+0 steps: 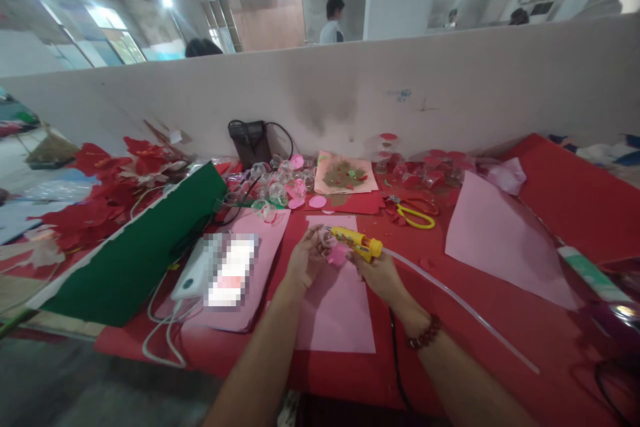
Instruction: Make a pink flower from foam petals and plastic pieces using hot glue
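My right hand [376,272] is closed around a yellow hot glue gun [354,240], its nozzle pointing left. A long clear glue stick [465,307] trails from the gun's back end toward the lower right. My left hand [306,257] pinches a small clear plastic cup [327,238] right at the nozzle. A pink disc-like piece [339,254] shows just below the cup, between both hands; whether it is joined to the cup I cannot tell. Under the hands lies a pink foam sheet [345,320] on the red table covering.
Clear cups [277,193] cluster at the back, beside an orange sheet [345,180] bearing brown grains. Yellow-handled scissors [415,217] lie behind my right hand. A power bank [193,277] and phone [233,270] rest at left, near a green board [140,253]. A low wall [300,93] stands behind.
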`<state>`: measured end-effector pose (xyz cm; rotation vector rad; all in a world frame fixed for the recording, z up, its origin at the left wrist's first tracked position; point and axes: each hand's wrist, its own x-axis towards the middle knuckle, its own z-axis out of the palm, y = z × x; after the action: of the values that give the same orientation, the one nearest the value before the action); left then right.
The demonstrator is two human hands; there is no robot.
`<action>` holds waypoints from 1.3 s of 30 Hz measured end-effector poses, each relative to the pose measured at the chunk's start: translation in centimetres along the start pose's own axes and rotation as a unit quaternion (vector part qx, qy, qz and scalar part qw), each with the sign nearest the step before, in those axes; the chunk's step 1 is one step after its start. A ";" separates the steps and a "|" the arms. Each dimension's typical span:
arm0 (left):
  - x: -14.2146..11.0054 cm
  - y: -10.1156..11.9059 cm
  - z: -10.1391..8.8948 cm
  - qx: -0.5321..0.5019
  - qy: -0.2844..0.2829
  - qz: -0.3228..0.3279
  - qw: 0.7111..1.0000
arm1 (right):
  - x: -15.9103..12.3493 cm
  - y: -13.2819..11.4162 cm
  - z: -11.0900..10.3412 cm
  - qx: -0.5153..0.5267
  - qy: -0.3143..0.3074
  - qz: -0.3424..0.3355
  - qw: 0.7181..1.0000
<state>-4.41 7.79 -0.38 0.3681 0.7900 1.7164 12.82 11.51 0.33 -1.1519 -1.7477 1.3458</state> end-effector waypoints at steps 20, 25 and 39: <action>0.0 0.0 -0.1 0.001 -0.006 -0.008 1.000 | -0.2 -0.4 0.0 -0.005 0.000 0.010 1.000; 0.2 0.0 -0.3 0.007 0.003 -0.007 1.000 | -0.4 -0.6 0.1 -0.003 -0.015 0.017 1.000; -0.2 0.3 0.3 -0.001 0.011 -0.013 1.000 | -0.2 -0.5 -0.2 -0.010 0.012 0.010 1.000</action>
<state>-4.35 7.69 0.10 0.3367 0.8043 1.6993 12.94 11.36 0.87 -1.1942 -1.7404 1.3250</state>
